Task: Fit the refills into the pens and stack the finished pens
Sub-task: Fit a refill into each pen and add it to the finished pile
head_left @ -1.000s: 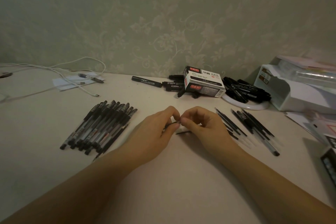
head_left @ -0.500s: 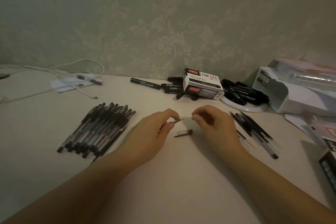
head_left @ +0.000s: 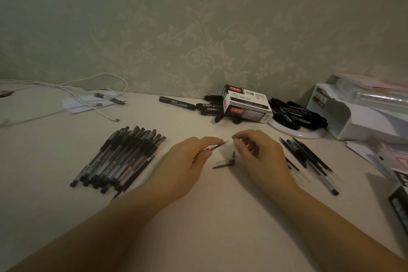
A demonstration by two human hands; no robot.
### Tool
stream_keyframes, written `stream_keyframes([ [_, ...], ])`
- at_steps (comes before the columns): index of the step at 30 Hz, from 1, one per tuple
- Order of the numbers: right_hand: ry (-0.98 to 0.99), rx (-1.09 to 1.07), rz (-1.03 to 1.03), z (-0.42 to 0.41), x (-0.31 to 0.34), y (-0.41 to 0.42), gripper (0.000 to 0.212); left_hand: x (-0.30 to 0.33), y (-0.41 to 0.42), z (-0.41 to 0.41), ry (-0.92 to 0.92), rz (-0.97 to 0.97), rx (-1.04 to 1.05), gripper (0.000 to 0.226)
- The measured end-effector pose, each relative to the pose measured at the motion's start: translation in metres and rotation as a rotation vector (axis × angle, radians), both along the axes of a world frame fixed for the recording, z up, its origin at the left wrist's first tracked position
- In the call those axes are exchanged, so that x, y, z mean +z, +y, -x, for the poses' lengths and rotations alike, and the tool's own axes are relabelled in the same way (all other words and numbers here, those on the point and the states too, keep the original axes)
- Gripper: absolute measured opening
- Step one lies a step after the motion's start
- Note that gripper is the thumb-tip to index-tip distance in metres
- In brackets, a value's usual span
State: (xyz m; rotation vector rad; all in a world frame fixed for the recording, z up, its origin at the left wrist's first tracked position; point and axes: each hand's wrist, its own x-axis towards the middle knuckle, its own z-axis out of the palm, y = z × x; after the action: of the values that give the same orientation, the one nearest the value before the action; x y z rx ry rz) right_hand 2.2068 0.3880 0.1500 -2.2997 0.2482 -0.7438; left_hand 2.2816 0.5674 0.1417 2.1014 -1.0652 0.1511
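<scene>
A person's left hand (head_left: 187, 162) pinches a slim black pen (head_left: 217, 146), tip toward the right hand (head_left: 259, 154), whose fingers curl with nothing visibly held. A clear pen cap (head_left: 224, 163) lies on the cream table (head_left: 198, 216) between them; the stack of finished black pens (head_left: 119, 159) sits left.

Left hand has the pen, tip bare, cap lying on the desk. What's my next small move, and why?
Probably lower the right hand to pick up the cap. The left hand grips the pen with its point exposed, the cap lies on the table between the hands, and the right hand appears to hold nothing.
</scene>
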Motion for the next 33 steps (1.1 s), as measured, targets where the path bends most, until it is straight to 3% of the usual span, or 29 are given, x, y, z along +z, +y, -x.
stream_keyframes([
  [2,-0.061,0.029,-0.268,0.001,0.005,0.005,0.009,0.002,-0.001,0.001,0.008,0.071,0.003,0.034],
  [6,0.029,0.268,-0.725,0.002,0.009,0.023,0.011,0.006,-0.002,0.005,-0.005,0.2,0.007,0.037],
  [13,-0.043,0.297,-1.001,-0.002,0.006,0.023,0.014,0.004,-0.003,0.005,-0.05,0.137,-0.043,0.042],
  [18,-0.253,0.139,-1.16,-0.008,0.021,0.003,0.014,0.002,-0.002,0.002,-0.074,0.106,0.013,0.038],
  [20,-0.298,0.003,-1.057,-0.007,0.023,-0.011,0.013,0.002,-0.002,0.003,-0.059,0.105,0.018,0.037],
  [23,-0.171,-0.163,-0.597,-0.002,0.016,-0.027,0.008,0.002,-0.001,0.002,-0.052,0.081,0.044,0.035],
  [28,0.06,-0.134,0.09,0.0,-0.001,-0.025,0.007,0.004,0.003,0.001,-0.068,-0.018,0.122,0.029],
  [30,0.126,-0.113,0.255,-0.001,-0.005,-0.022,0.007,0.006,0.005,0.001,-0.103,-0.069,0.169,0.026],
  [33,0.141,-0.102,0.339,-0.001,-0.007,-0.022,0.009,0.014,0.013,-0.004,-0.135,-0.165,0.305,0.021],
])
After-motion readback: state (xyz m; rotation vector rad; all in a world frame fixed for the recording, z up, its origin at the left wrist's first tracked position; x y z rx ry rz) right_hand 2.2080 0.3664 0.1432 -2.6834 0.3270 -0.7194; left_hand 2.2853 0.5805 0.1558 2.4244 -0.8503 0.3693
